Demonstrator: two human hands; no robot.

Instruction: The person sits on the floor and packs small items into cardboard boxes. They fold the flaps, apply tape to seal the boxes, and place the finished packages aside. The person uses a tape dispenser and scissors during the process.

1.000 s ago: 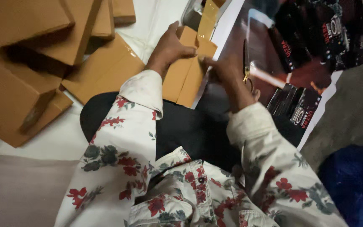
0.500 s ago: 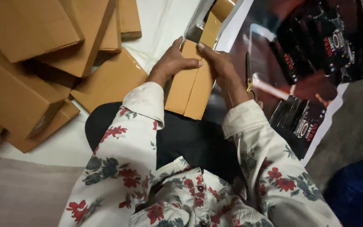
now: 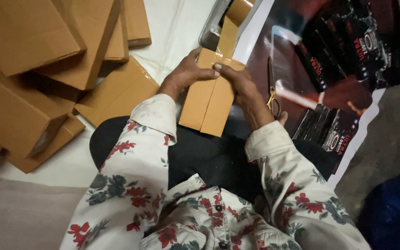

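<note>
A small flat cardboard box (image 3: pixel 208 97) lies on the person's lap at the centre of the view, tilted with its far end toward 12 o'clock; the left hand (image 3: pixel 184 76) grips that far end from the 10 o'clock side, and the right hand (image 3: pixel 239 78) presses its fingertips (image 3: pixel 217 66) down on the top edge, so both hands are clamped on the one box, meeting at its far end; a strip of brown packing tape (image 3: pixel 230 30) runs from that edge up toward 12 o'clock, where its source is cut off by the frame. The step in hand looks like pressing tape down over the box's seam; the next move would call for a firm hold and a cut at the far end. Scissors (image 3: pixel 272 88), one pair, lie just beside the right hand at 3 o'clock on a glossy dark printed sheet (image 3: pixel 348 60). At 9 to 11 o'clock lies a heap of cardboard boxes (image 3: pixel 38 60); about seven show, some partly hidden.
</note>
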